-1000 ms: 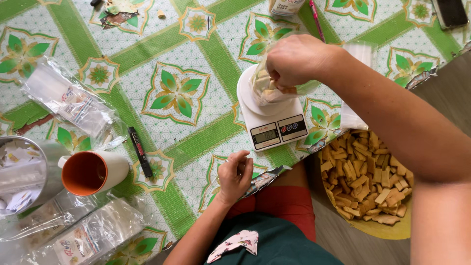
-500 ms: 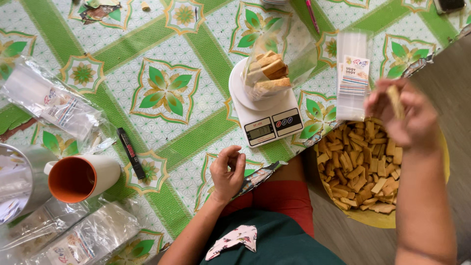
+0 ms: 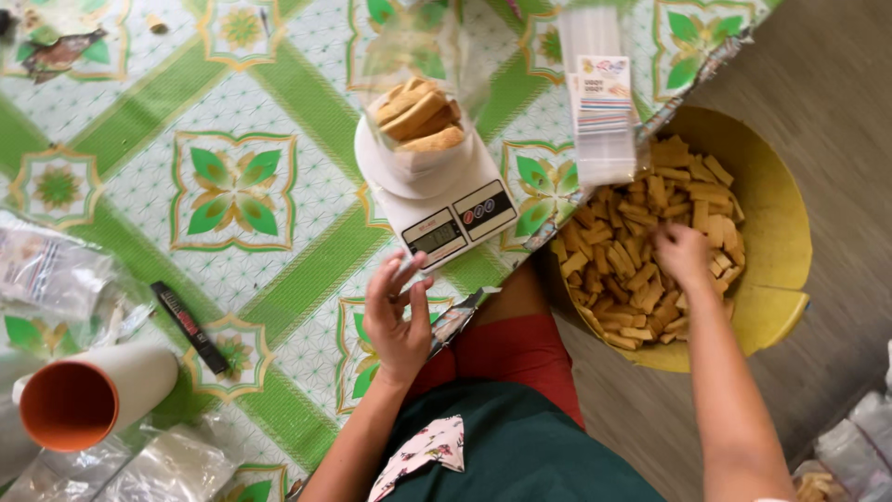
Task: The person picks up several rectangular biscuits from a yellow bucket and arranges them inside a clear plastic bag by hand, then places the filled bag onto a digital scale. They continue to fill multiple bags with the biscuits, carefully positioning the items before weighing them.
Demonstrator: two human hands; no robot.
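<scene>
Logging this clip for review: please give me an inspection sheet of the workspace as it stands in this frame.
Surface: green and white patterned mat over a grey floor.
Job's things: white scale carrying a clear bag of biscuit sticks; yellow basin full of the same sticks.
Clutter: orange-lined cup lying on its side, black marker, empty clear bags, labelled bag.
Hands: left hand raised beside the scale, nothing clearly held; right hand among the sticks in the basin.
Cables: nothing seen.
Surroundings: more bags at lower right.

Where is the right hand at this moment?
In the head view, the right hand is at the right, down in the yellow bowl on the biscuit sticks.
</scene>
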